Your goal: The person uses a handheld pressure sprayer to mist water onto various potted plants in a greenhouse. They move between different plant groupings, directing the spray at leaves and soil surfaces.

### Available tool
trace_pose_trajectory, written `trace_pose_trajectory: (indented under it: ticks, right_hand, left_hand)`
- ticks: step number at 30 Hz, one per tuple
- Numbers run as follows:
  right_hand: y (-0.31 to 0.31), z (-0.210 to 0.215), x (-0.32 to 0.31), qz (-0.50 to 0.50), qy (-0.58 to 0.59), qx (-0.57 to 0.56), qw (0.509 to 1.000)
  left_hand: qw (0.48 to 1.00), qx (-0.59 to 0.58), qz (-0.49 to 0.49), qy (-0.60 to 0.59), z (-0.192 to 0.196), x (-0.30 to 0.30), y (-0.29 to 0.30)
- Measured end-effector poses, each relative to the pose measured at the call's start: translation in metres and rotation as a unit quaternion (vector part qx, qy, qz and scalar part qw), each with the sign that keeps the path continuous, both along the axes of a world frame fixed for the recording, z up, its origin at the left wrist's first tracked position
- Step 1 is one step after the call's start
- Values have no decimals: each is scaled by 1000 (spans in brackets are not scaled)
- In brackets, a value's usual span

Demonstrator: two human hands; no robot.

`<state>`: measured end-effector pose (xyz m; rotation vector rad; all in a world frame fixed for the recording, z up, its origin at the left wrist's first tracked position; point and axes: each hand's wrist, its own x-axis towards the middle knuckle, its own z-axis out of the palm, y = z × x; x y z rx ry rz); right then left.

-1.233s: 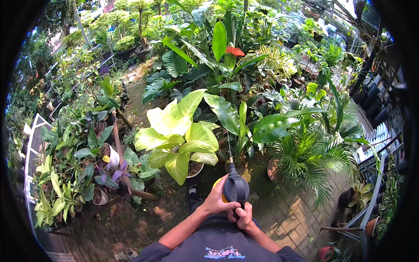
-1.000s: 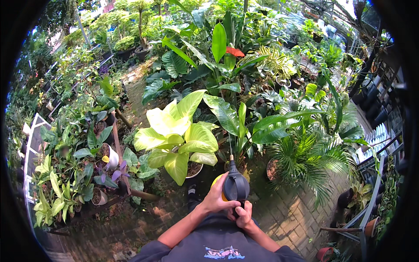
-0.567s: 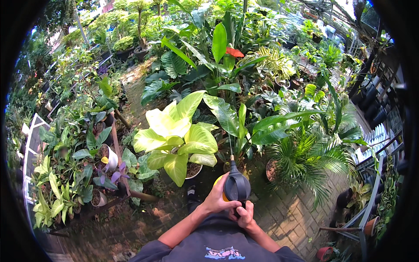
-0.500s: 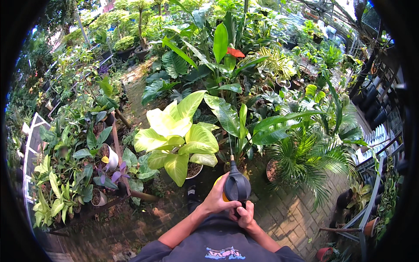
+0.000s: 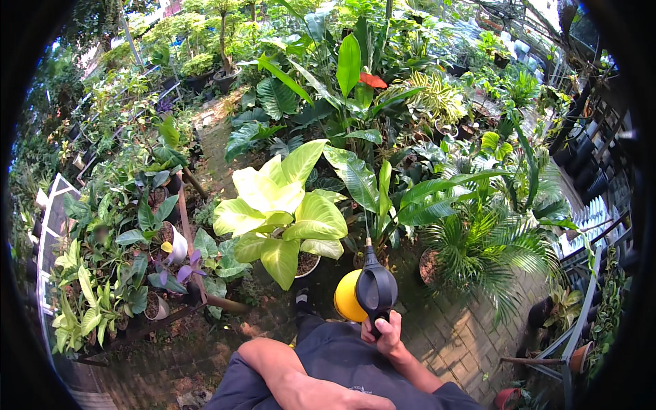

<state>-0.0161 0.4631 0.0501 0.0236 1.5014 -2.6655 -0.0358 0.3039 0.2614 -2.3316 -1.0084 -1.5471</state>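
Pointing up and away from the person, the sprayer [image 5: 369, 290] has its thin nozzle tip aimed toward the plants ahead. Its long line runs from the dark handle near the hand up to the small tip at the top. The sprayer has a yellow round tank and a dark grey top part.

It sits just above the right hand [image 5: 388, 333], in front of the person's chest, over the brick floor [image 5: 465, 342]. The right hand is wrapped tight around the bottom of the dark handle, with the fingers curled shut on it. The right forearm comes up from the lower edge and bends a little to the left.

The left arm lies bent across the body, low in the picture. The left hand itself is hidden at the bottom edge, so you cannot tell if it is open or closed.

Just past the nozzle tip stands a big plant with pale yellow-green leaves [image 5: 280, 212] in a white pot [image 5: 309, 268]. A palm-like plant [image 5: 485, 253] grows to the right. Small potted plants [image 5: 137, 273] stand on the left side.
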Motion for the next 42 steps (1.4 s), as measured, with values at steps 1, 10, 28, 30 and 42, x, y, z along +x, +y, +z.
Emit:
trace_pose_trajectory:
  ticks: [1,10,28,30,42]
  right_hand:
    - [0,1,0,0,3,-1,1000]
    - [3,1,5,-14,-18,-13,1000]
    - [10,-1,4,-69,-1,-26,997]
    - [13,-1,6,-98,-3,-25,995]
    - [28,-6,26,-267,-22,-30,963]
  left_hand:
    - [1000,12,4,8,5,0,-2]
    - [995,88,37,-20,34,-13,-20]
    - [990,-14,-135,35,22,-6,-1]
    - [992,6,-127,1,18,-5,3]
    - [876,-129,-386,-260,-3,-1,32]
